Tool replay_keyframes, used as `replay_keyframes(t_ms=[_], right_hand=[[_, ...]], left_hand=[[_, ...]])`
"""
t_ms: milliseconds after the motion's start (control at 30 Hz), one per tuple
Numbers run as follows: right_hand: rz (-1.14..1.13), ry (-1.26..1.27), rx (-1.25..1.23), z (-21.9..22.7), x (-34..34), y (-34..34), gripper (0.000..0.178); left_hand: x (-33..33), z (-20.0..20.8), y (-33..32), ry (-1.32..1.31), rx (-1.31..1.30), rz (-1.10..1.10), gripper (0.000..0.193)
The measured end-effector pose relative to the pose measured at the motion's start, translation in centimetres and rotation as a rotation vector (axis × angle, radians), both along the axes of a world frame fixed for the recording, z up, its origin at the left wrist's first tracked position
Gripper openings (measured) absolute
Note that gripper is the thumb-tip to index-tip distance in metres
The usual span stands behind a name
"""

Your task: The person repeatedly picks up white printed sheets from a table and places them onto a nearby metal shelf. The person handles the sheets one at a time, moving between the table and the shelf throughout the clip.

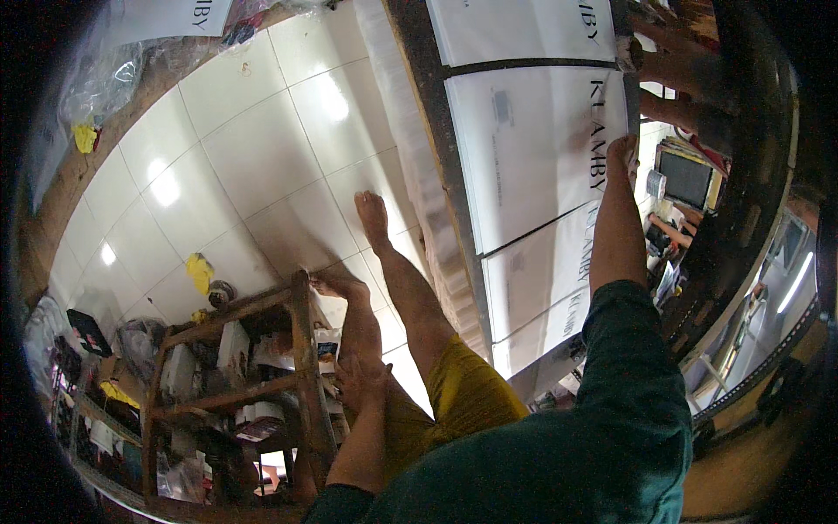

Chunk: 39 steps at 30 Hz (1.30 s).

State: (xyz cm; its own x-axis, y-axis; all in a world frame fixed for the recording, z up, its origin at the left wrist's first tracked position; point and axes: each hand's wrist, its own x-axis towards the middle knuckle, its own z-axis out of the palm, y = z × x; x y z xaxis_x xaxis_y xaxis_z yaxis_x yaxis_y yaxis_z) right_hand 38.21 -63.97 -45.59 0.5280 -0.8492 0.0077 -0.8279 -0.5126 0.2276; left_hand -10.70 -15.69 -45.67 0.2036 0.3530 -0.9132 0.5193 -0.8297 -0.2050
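Observation:
Flat white printed bags or sheets (524, 157) with large black lettering lie in a row on a long dark-edged table to my right. My right arm reaches out over them. My right hand (621, 153) is at the far-right edge of one white piece, touching or just over its lettered end; its fingers are too small and dark to read. My left hand (362, 380) rests on my bent left leg, its fingers spread and nothing seen in them.
A wooden rack (231, 402) holding boxes and packets stands at the lower left. Yellow scraps (199, 272) lie on the white tiled floor (253, 148), near my bare feet. Clear plastic (100, 83) and another white printed sheet (170, 19) are at the upper left. Stacked goods (685, 179) sit beyond the table.

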Motion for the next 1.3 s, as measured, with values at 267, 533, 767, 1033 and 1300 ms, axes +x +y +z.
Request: replay_keyframes(t_ms=[267, 533, 767, 1033, 1300], right_hand=[[0.237, -0.351, -0.296, -2.7, -0.5, 2.6, 0.045], [0.62, -0.421, 0.506, 1.4, -19.4, 31.3, 0.041], [1.083, 0.283, 1.137, 8.3, -31.4, 30.6, 0.024], [0.614, 0.36, 1.078, 15.8, -19.5, 28.1, 0.027], [0.86, 0.077, 1.074, 19.1, -9.3, 33.8, 0.039]], left_hand=[[5.8, 2.4, 0.8, 0.27, -0.101, 0.158, 0.09], [3.4, 2.3, 0.4, 0.102, -0.026, 0.02, 0.084], [4.3, 1.9, 2.2, 0.055, -0.574, 0.005, 0.079], [10.8, 16.2, 4.4, -0.4, -0.936, 0.223, 0.074], [12.1, 39.9, 9.6, -1.234, -0.941, 0.993, 0.051]])
